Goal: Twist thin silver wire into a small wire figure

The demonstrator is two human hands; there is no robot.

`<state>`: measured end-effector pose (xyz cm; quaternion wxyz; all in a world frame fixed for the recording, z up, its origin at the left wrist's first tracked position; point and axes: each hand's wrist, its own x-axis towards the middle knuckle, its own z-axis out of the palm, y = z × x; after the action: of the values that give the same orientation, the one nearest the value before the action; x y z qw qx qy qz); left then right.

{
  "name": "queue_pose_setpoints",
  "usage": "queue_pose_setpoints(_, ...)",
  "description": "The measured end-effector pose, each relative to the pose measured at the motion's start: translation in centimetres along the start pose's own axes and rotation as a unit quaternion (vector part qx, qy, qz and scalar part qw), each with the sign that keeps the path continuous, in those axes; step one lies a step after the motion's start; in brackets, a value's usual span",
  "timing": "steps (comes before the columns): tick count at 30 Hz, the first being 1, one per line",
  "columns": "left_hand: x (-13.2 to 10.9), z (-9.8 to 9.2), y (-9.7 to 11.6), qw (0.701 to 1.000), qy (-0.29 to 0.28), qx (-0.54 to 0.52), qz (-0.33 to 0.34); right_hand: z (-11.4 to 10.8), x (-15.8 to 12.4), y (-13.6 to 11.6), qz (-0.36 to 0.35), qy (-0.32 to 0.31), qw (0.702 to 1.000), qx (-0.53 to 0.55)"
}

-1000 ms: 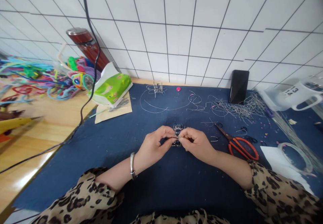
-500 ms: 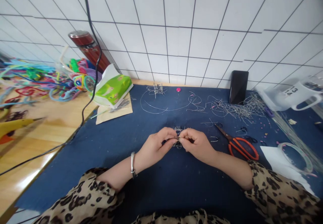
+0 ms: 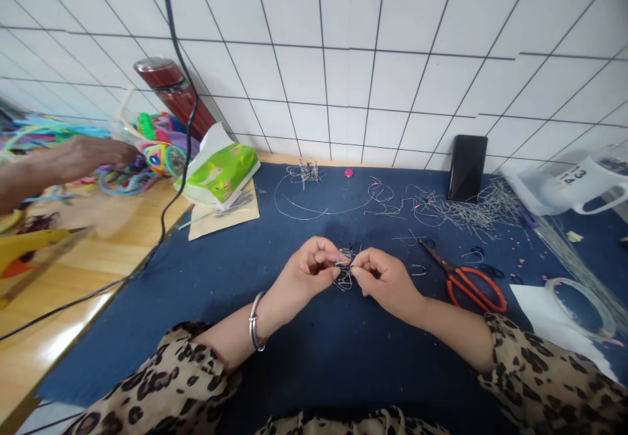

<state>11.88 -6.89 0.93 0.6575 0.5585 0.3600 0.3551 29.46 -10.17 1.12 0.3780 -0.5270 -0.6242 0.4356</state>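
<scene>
A small piece of bent silvery wire work (image 3: 345,280) with dark parts lies on the dark blue cloth (image 3: 314,363) between my hands. My left hand (image 3: 314,271) pinches it from the left, thumb and forefinger together at its edge. From the right, my right hand (image 3: 385,281) grips it with thumb and fingertips. The two sets of fingertips nearly meet, and they cover part of the wire piece. Red-handled scissors (image 3: 473,288) lie open to the right of my right hand, with a small bent wire (image 3: 418,270) nearer to it.
Another wire figure (image 3: 309,172) stands at the back, with a loose wire heap (image 3: 456,211) and leaning black phone (image 3: 467,168) farther right. A tissue pack (image 3: 223,176) and black cable (image 3: 164,216) are at left. Another person's hand (image 3: 98,154) reaches over colourful strips.
Another person's hand and forearm have come in at the far left. My left fingers have shifted slightly at the wire piece, and my bracelet wrist has turned a little.
</scene>
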Motion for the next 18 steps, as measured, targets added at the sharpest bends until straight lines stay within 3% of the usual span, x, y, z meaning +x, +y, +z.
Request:
queue_pose_setpoints(10,0.0,0.1,-0.1,0.998,-0.023,-0.051,-0.016,0.1,-0.1,0.6,-0.114,0.025,0.99,-0.08)
queue_pose_setpoints(15,-0.1,0.3,0.0,1.0,-0.024,0.0,-0.003,0.0,-0.1,0.9,-0.172,0.013,0.976,-0.129)
queue_pose_setpoints(18,-0.2,0.2,0.0,0.999,-0.03,0.032,0.009,0.0,-0.1,1.1,-0.172,0.014,0.976,-0.136)
